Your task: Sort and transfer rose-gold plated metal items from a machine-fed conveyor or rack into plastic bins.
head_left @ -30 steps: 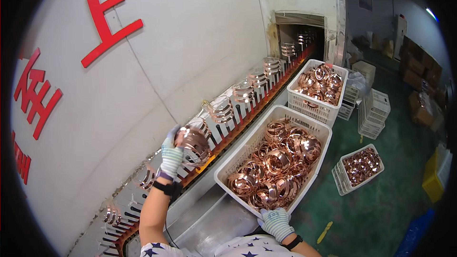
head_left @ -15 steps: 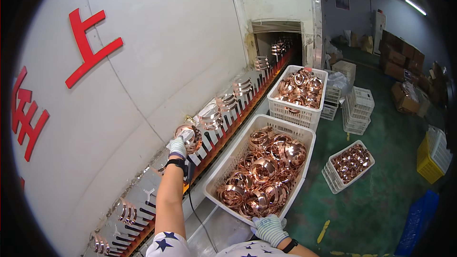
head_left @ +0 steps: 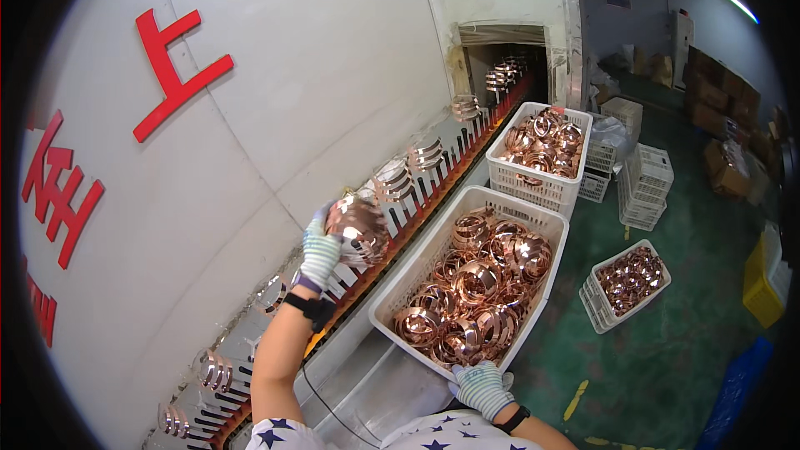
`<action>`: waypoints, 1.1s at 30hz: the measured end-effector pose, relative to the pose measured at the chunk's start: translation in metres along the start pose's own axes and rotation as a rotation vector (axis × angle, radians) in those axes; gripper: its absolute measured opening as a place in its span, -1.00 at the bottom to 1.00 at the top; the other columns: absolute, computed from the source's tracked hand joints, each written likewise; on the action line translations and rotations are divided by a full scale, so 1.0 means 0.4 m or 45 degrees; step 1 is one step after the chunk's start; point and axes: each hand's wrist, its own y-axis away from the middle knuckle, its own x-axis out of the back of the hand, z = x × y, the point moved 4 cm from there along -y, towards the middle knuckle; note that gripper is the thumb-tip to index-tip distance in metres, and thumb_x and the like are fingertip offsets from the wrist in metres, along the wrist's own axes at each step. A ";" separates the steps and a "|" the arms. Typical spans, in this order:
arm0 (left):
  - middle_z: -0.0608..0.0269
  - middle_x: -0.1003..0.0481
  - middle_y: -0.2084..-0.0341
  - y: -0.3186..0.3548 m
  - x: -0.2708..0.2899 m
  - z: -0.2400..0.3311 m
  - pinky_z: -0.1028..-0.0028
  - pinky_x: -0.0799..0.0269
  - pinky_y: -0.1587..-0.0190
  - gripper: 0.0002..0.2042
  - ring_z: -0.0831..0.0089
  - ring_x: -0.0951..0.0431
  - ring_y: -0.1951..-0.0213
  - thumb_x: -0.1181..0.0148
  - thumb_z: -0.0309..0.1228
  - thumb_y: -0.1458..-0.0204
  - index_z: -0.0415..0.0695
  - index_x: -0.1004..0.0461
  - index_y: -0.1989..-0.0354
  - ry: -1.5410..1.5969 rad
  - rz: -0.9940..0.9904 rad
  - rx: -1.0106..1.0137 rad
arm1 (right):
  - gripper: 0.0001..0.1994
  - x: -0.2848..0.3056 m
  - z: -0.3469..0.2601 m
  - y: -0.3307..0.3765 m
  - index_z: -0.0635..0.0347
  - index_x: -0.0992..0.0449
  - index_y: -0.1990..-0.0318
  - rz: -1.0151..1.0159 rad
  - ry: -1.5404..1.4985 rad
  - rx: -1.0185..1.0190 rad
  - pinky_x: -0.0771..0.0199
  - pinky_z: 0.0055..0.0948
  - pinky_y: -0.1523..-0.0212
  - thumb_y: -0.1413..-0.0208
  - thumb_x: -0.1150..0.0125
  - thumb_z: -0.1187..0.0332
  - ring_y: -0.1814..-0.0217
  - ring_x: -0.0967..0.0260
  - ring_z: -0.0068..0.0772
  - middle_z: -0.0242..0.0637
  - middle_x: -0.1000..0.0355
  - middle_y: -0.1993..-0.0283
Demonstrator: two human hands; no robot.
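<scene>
My left hand (head_left: pixel 320 250), in a striped knit glove, holds a stack of shiny copper rings (head_left: pixel 358 227) against the pegs of a conveyor rack (head_left: pixel 433 175) that runs along the white wall. Several rings hang on pegs further up the rack. My right hand (head_left: pixel 483 387), also gloved, rests on the near rim of a white plastic crate (head_left: pixel 550 237) filled with several copper rings (head_left: pixel 475 292). The fingers of my right hand curl over the crate edge.
A second white crate of copper rings (head_left: pixel 542 143) stands behind the first, near the oven tunnel opening (head_left: pixel 500 58). A smaller crate of rings (head_left: pixel 629 282) sits on the green floor, with stacked empty crates (head_left: pixel 643 187), cardboard boxes (head_left: pixel 725 171) and a yellow bin (head_left: pixel 760 283) beyond.
My left hand stays at the rack pegs with the copper rings while the view shifts. My right hand stays at the crate's near rim.
</scene>
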 end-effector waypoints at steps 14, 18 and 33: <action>0.18 -0.39 -0.28 -0.167 -0.357 -0.456 -0.27 -0.13 -0.29 -0.40 0.06 -0.40 -0.25 -0.10 0.03 -0.22 0.02 -0.27 -0.37 1.096 -0.043 1.217 | -0.63 -0.020 0.001 -0.003 0.14 -0.54 0.12 0.001 -0.030 0.014 -0.43 -0.07 0.20 -0.16 -0.15 0.03 0.32 -0.57 -0.11 -0.17 -0.61 0.37; 0.20 -0.34 -0.35 -0.131 -0.361 -0.352 -0.36 0.05 -0.37 -0.36 0.05 -0.34 -0.33 -0.09 0.09 -0.21 0.03 -0.25 -0.39 1.008 0.055 1.474 | -0.61 0.012 -0.001 0.009 0.16 -0.51 0.09 -0.045 -0.044 -0.028 -0.44 -0.13 0.14 -0.22 -0.09 0.00 0.32 -0.55 -0.08 -0.15 -0.58 0.41; 0.07 -0.56 -0.03 -0.003 -0.191 -0.069 0.38 -0.43 -0.20 -0.63 0.32 -0.54 -0.05 -0.02 -0.63 -0.24 -0.25 -0.41 -0.22 0.335 0.082 -0.370 | -0.67 -0.021 -0.009 -0.029 0.13 -0.50 0.16 0.004 -0.021 0.050 -0.44 -0.11 0.17 -0.18 -0.14 0.04 0.30 -0.56 -0.12 -0.17 -0.59 0.34</action>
